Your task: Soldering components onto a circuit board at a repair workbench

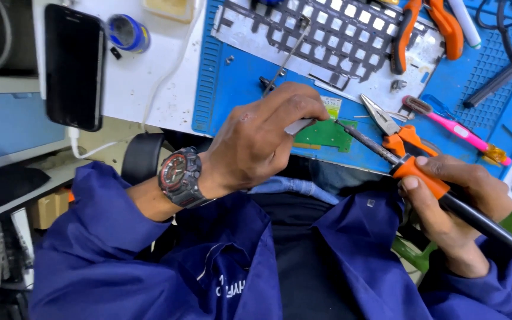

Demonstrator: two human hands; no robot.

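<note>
My left hand [262, 139] rests at the front edge of the blue work mat [235, 89], fingers curled over a small green circuit board [327, 135] and a thin grey strip. My right hand [454, 201] grips a soldering iron [422, 175] by its orange and black handle. The iron's metal tip touches the board's upper right corner, just beside my left fingertips. A red and black watch sits on my left wrist.
A metal keyboard frame [333, 41] lies at the back of the mat with a thin rod across it. Orange pliers [428, 24], orange-handled cutters [395, 133] and a pink toothbrush [457, 130] lie to the right. A black phone [73, 65] and a blue tape roll [127, 32] sit left.
</note>
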